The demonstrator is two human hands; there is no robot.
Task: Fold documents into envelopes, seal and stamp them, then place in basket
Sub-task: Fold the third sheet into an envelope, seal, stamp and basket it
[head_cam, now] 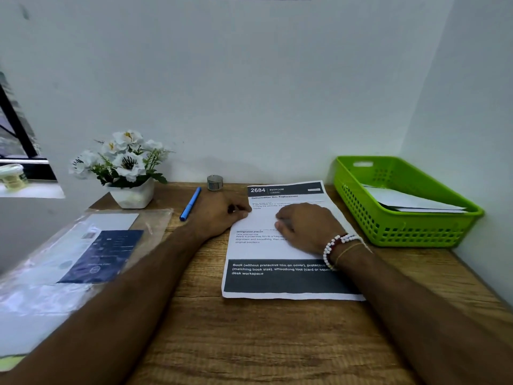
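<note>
Your left hand (219, 215) is pinching the printed document's (258, 250) edge while your curled right hand (308, 226) is pinning it for folding.

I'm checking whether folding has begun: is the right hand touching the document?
Touching. The head view shows the right hand resting on the document, its curled fingers down on the paper's middle.

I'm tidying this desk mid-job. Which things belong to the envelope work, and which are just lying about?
Job: printed document, green basket, envelopes inside it, plastic-wrapped pack, grey cylinder (likely the stamp).
Lying about: flower pot, blue pen, jar on windowsill.
</note>
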